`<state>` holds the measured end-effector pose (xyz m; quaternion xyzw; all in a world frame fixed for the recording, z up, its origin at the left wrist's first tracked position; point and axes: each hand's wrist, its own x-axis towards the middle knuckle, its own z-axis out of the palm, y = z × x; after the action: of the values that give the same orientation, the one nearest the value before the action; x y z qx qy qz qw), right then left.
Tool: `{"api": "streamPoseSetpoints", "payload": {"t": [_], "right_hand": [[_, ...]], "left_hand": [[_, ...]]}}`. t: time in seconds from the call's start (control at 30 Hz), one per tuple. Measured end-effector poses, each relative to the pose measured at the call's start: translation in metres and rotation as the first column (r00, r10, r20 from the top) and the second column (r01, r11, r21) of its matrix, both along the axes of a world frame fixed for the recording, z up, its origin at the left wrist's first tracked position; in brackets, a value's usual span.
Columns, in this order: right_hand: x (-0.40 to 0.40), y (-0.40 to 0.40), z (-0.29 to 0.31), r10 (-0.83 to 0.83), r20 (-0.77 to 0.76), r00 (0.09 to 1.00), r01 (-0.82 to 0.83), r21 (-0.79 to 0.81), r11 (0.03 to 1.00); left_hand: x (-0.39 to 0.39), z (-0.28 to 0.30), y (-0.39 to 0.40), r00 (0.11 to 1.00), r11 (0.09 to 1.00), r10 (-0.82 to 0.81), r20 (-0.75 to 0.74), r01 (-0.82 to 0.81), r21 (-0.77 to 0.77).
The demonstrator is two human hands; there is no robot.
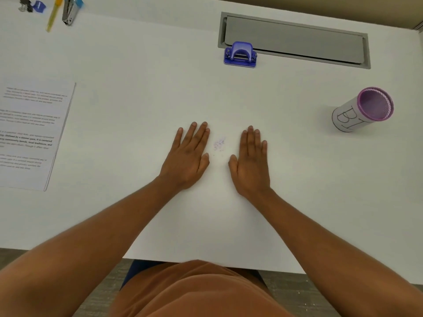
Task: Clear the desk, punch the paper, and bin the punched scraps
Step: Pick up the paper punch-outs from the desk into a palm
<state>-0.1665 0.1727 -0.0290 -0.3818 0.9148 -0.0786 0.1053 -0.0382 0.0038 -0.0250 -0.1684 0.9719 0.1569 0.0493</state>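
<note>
A small heap of pale purple paper scraps point(219, 144) lies on the white desk point(142, 88) between my hands. My left hand point(190, 156) rests flat just left of the scraps, fingers straight. My right hand point(251, 161) lies flat just right of them, also with straight fingers. Neither hand holds anything. A blue hole punch point(240, 54) stands at the back, past the scraps. The printed paper stack point(29, 133) lies at the left edge. A purple mesh bin point(364, 109) with a white label stands at the right.
A grey cable hatch point(295, 41) is set into the desk behind the punch. At the far left corner lie a stapler point(69, 12), a yellow pen point(53, 14), a blue sharpener point(39, 6) and a binder clip point(25, 5). The desk's front edge runs close to my body.
</note>
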Motion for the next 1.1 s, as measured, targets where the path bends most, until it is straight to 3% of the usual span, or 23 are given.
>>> {"api": "streamPoseSetpoints", "payload": {"t": [0.17, 0.33, 0.4, 0.53, 0.73, 0.93, 1.1], "right_hand": [[0.025, -0.009, -0.001, 0.233, 0.074, 0.97, -0.226, -0.092, 0.97], [0.014, 0.024, 0.004, 0.134, 0.101, 0.986, -0.1, -0.286, 0.953], [0.01, 0.05, 0.003, 0.073, 0.103, 0.992, -0.044, -0.265, 0.963], [0.019, 0.084, -0.005, 0.124, 0.059, 0.991, -0.121, -0.048, 0.991], [0.016, 0.037, -0.01, 0.061, -0.033, 0.998, -0.059, 0.059, 0.997], [0.001, -0.015, -0.003, 0.141, 0.037, 0.989, -0.141, 0.004, 0.99], [-0.017, 0.031, 0.005, 0.15, 0.137, 0.979, -0.121, -0.203, 0.972]], "left_hand": [[0.013, -0.005, 0.019, 0.996, 0.996, -0.087, -0.028, 0.087, -0.009], [0.049, -0.003, 0.023, 0.998, 0.999, 0.02, -0.053, -0.019, 0.029], [0.068, -0.004, 0.022, 0.997, 0.998, 0.053, -0.047, -0.052, 0.017], [0.09, -0.01, 0.032, 0.998, 0.998, 0.06, 0.012, -0.06, -0.011], [0.044, -0.012, 0.044, 0.999, 0.998, 0.051, -0.006, -0.051, -0.034], [-0.001, -0.008, 0.036, 0.999, 0.999, 0.028, -0.023, -0.028, -0.022], [0.02, -0.009, 0.012, 0.996, 0.998, 0.065, -0.062, -0.065, -0.001]]}}
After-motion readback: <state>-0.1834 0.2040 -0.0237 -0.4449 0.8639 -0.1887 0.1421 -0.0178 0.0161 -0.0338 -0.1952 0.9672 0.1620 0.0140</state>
